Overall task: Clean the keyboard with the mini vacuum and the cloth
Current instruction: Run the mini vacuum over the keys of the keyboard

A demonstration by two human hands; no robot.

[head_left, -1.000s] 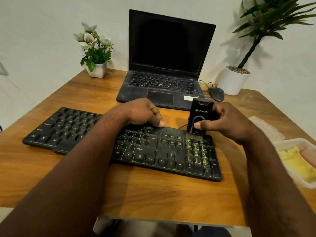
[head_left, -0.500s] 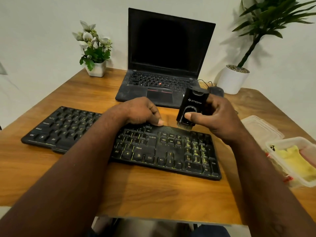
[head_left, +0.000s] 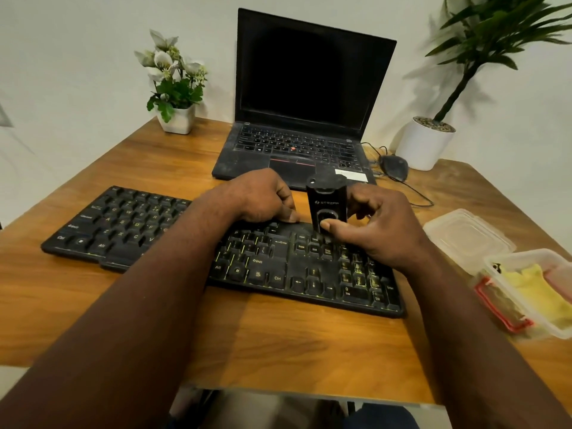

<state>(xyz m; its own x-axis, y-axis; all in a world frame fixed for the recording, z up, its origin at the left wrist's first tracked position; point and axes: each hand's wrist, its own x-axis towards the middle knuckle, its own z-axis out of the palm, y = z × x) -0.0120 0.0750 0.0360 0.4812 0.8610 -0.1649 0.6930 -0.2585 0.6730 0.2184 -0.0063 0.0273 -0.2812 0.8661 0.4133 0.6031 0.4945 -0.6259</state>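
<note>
at the far edge of the keyboard, right hand pinched the mini vacuum upright, nozzle on the keys. left hand curled, gripping that edge. yellow cloth sat in a tub right of the keyboard.

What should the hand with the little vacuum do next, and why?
Probably slide the vacuum toward the person, down over the middle key block. The right hand holds it upright with its lower end at the far rows of the keyboard. The left hand holds the far edge, and the nearer keys look dusty.
</note>
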